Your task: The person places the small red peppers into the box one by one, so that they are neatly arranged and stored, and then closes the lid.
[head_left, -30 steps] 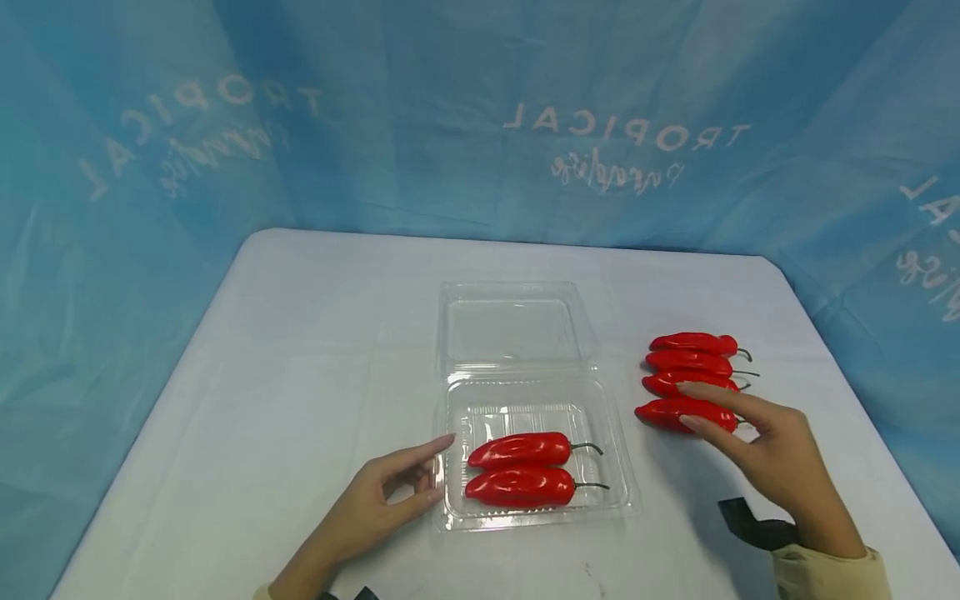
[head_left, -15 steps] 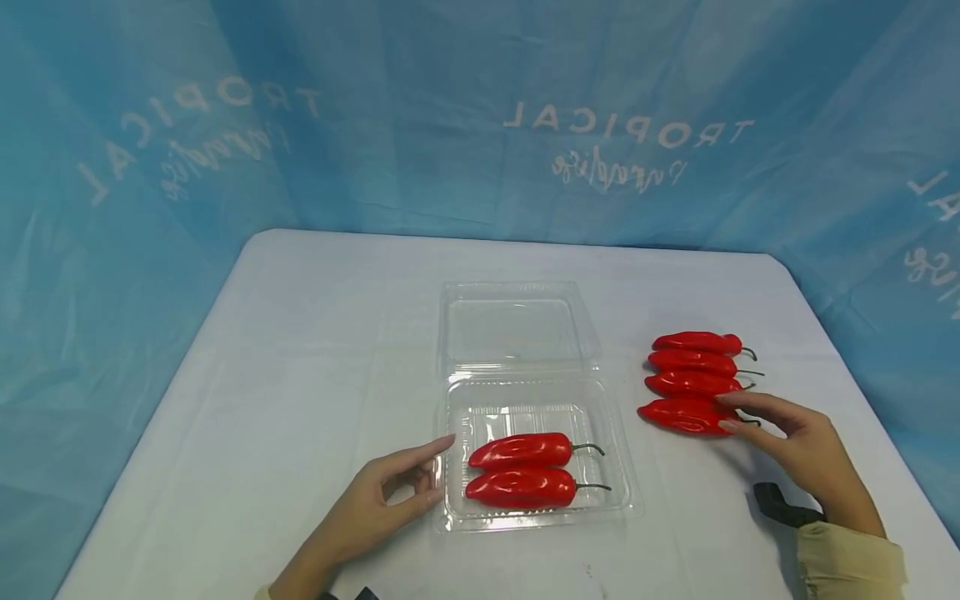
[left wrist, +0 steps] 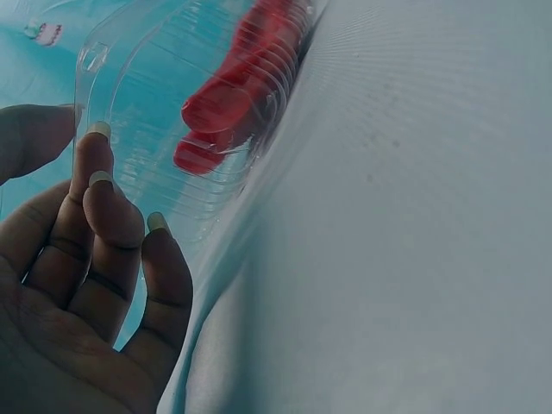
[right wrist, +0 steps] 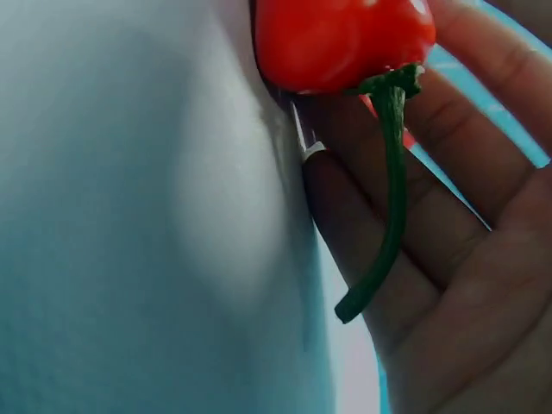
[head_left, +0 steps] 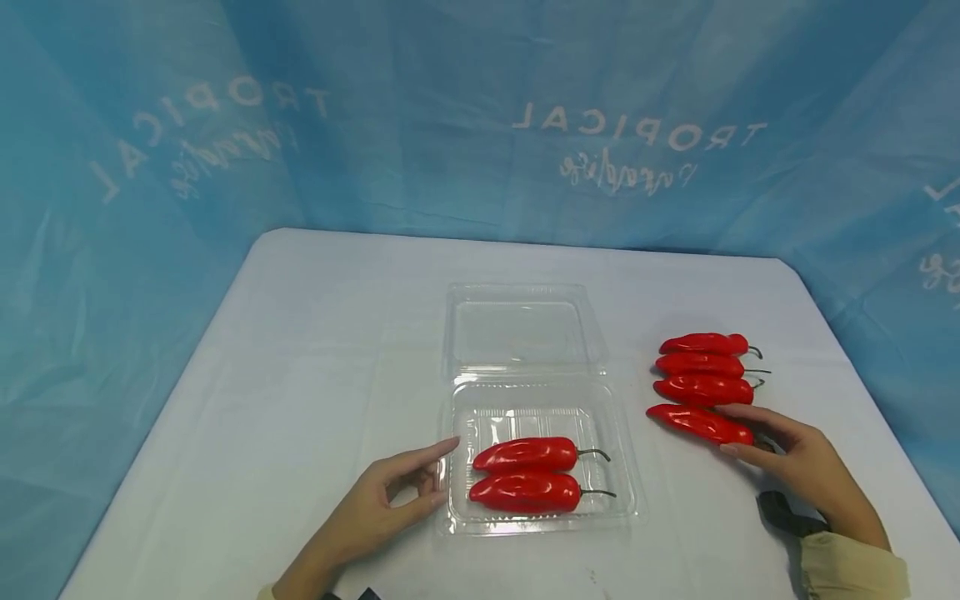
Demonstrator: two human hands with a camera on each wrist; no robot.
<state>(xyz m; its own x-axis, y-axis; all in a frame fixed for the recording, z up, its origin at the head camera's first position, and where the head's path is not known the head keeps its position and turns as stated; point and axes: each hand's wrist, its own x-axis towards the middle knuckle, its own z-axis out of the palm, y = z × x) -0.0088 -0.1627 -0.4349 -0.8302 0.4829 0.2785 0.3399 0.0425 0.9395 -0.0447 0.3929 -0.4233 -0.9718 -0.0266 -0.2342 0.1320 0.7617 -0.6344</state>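
A clear plastic clamshell container [head_left: 628,475] lies with its lid folded back on the white table. Two red chili peppers [head_left: 525,492] lie side by side inside, stems to the right. My left hand [head_left: 382,508] rests against the container's left rim with fingertips and thumb touching it; the left wrist view shows the fingers beside the clear corner [left wrist: 90,60]. On the right, my right hand [head_left: 795,454] pinches the nearest loose chili pepper [head_left: 701,423] close to its stem end. Its green stem [right wrist: 392,172] points into the palm in the right wrist view.
Three more red chili peppers [head_left: 702,389] lie in a row just beyond the right hand. The transparent lid [head_left: 517,327] extends behind the container's base. A blue curtain with mirrored lettering [head_left: 637,125] hangs behind the white table [head_left: 315,358].
My right hand has shifted right toward the nearest pepper's stem end and taken hold there. That pepper has turned, its stem end now closer to me. My left hand stays at the container.
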